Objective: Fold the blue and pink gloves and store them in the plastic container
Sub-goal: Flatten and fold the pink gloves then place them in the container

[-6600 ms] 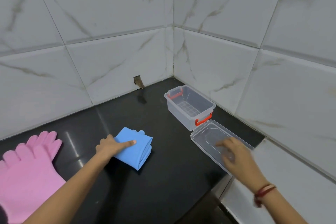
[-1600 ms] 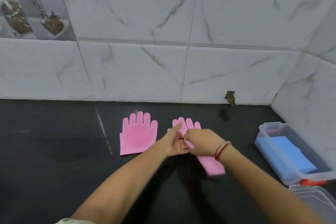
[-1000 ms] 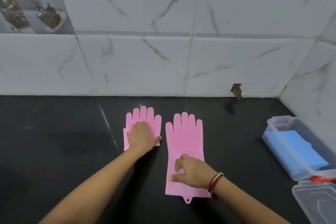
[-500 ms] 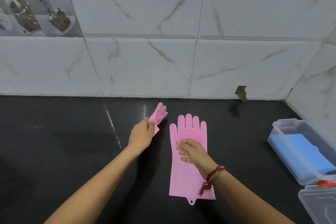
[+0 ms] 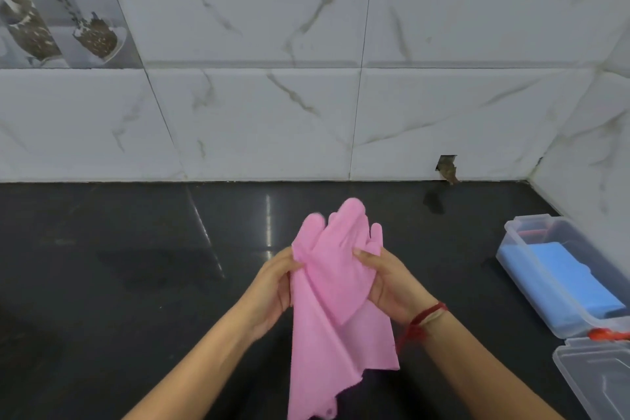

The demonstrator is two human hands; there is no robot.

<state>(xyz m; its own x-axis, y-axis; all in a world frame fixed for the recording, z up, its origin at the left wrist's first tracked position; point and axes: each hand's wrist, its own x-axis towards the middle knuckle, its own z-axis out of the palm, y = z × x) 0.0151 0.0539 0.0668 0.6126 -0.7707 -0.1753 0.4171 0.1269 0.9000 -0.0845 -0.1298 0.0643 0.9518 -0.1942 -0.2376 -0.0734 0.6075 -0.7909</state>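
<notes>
- Both hands raised over the black countertop (image 5: 129,283), holding the pink gloves (image 5: 335,283) between them, lifted off the surface.
- Left hand (image 5: 272,286) closed on the gloves' left edge, thumb on the near face, the other fingers hidden behind the fabric.
- Right hand (image 5: 392,283) closed on the right edge just below the glove fingers, fingertips pressed into the pink material.
- The two gloves are held together, one lying over the other; glove fingers point up toward 12 o'clock, slightly blurred; cuffs hang down toward 6 o'clock, loose and uneven at the bottom edge.
- A red thread bracelet (image 5: 428,315) sits on the right wrist, a loose strand dangling below it.
- Plastic container (image 5: 518,249) stands on the countertop at 3 o'clock of the hands, well apart, beside the right-hand wall. Lid off.
- Folded blue gloves (image 5: 572,286) lie inside the container, filling most of its floor.
- A red latch (image 5: 606,334) shows at the container's near end.
- Clear lid (image 5: 593,382) lies flat on the countertop at about 4 o'clock, just beside the container's near end.
- White marbled wall tiles (image 5: 272,119) run across the back at 12 o'clock; a small broken hole (image 5: 446,167) sits low in the tile at about 1 o'clock.
</notes>
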